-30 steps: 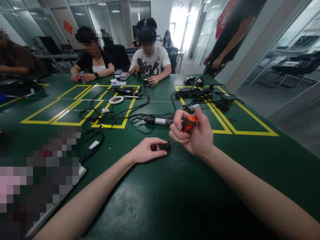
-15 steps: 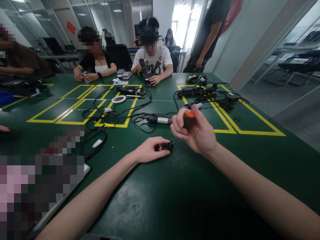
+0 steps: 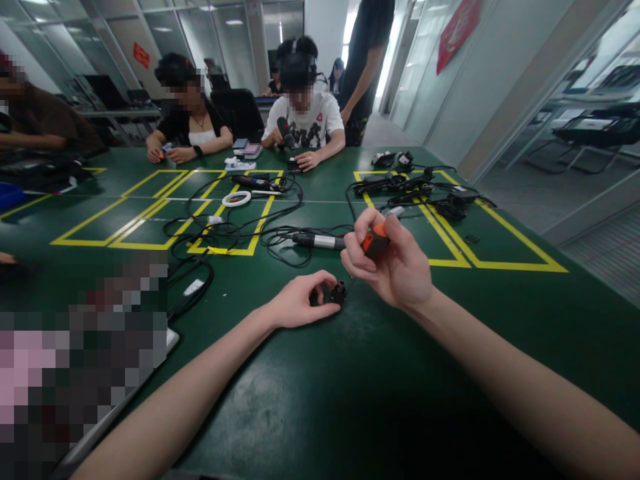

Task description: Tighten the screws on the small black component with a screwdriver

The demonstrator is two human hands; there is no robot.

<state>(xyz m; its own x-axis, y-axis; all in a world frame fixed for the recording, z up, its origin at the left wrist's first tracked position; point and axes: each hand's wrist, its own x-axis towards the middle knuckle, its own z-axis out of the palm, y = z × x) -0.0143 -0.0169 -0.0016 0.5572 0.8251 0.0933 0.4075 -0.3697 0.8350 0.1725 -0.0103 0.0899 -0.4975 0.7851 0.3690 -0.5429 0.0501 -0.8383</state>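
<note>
My left hand [image 3: 303, 299] is closed round a small black part with a round metal fitting [image 3: 341, 291], its thumb and fingers on either side, low over the green table [image 3: 280, 400]. Higher and to the right, my right hand [image 3: 393, 263] wraps its fingers round the orange and black handle of a screwdriver [image 3: 376, 241]. Its thin shaft slants down left to the side of the black part; I cannot make out exactly where the tip sits. Just behind my right hand lies a black and silver cylindrical tool [image 3: 319, 241] with a cable.
Tangled black cables [image 3: 240, 230] lie over yellow tape rectangles left of centre. More cables and adapters [image 3: 415, 190] are heaped at the back right. A white ring [image 3: 237, 199] lies beyond the cables. A person in a white shirt [image 3: 305, 123] works across the table.
The screwdriver handle has turned in my right hand, showing more orange on its left side. My left hand and the black part have barely shifted. A standing person has moved left.
</note>
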